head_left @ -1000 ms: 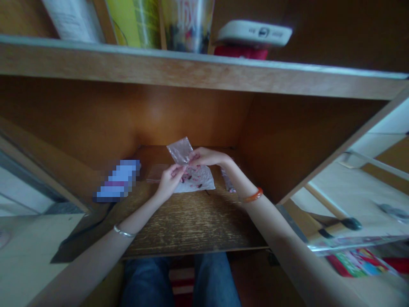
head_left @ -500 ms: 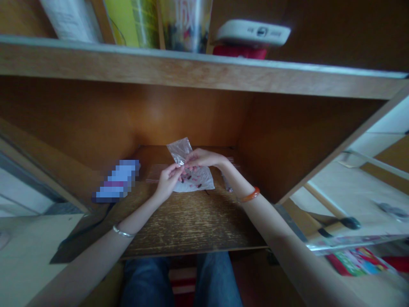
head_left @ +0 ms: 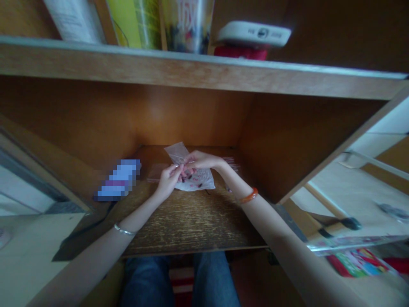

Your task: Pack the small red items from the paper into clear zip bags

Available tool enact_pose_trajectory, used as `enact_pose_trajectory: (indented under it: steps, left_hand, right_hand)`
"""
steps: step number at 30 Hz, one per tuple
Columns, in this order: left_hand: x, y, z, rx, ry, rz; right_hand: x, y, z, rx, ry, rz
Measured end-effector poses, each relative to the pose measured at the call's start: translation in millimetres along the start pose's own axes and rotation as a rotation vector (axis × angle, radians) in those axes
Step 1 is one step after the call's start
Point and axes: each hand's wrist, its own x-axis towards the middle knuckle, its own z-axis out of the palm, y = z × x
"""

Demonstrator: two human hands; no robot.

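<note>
My left hand point(head_left: 168, 180) pinches the near edge of a small clear plastic bag point(head_left: 177, 152). Close against it, my right hand point(head_left: 201, 160) has its fingertips closed on the same bag, which tilts up toward the back of the desk. Beneath both hands lies a white sheet point(head_left: 204, 181), perhaps tissue or thin plastic, with several small dark red and pink pieces scattered on it. Whether a small piece is also between my fingers cannot be made out.
More clear plastic bags point(head_left: 157, 171) lie left of the sheet, others point(head_left: 232, 163) behind my right wrist. A blurred-out phone-like object point(head_left: 119, 181) leans at the left wall. Above, a shelf point(head_left: 191, 70) carries containers and a white device point(head_left: 254, 34). The worn desktop point(head_left: 191, 224) ends before my knees.
The upper end of the clear bag has dropped slightly and shifted left. Both hands remain together over the white sheet, with small finger movements.
</note>
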Motion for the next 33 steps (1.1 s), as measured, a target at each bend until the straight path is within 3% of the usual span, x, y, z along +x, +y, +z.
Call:
enact_pose_trajectory:
  steps: [8,21,29,33]
  left_hand:
    - [-1.1,3.5,1.2,0.029,0.005,0.009]
    - [0.1,2.7,-0.4,0.086,0.014,0.039]
    - [0.7,2.2,0.1,0.003,0.034,0.016]
    - [0.6,4.1,-0.4,0.029,0.055,0.014]
  right_hand:
    - [3.8,3.5,-2.4,0.04,-0.102,-0.007]
    - [5.1,-1.6,6.5,-0.006,-0.052,0.041]
    - [3.4,3.3,0.7,0.004,-0.073,-0.027]
    - [-3.0,1.1,-2.3,-0.018,-0.022,-0.037]
